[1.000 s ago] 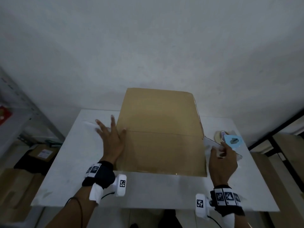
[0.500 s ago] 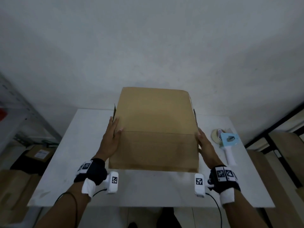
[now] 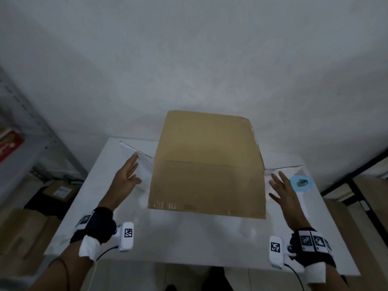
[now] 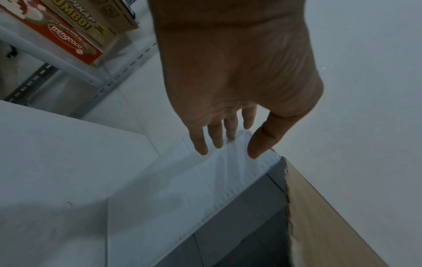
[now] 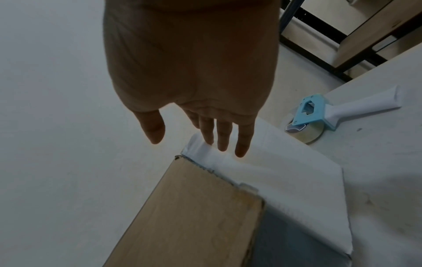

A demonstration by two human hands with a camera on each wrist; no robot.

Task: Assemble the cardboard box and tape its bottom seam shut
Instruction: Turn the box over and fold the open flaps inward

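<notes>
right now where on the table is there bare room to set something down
Free: the near strip of the table between the cardboard box and the front edge. Crowded: right side, where the tape dispenser lies beside the open side flap.

The right hand (image 3: pixel 283 192) hides part of the tape dispenser (image 3: pixel 301 184); the box (image 3: pixel 206 164) interior is unseen.

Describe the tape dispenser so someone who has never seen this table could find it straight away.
Start at the big brown cardboard box standing in the middle of the white table. Go to the box's right side, past the white flap folded out there under the right hand. The tape dispenser lies flat just beyond: the only blue thing there, with a white handle and a clear tape roll.
</notes>
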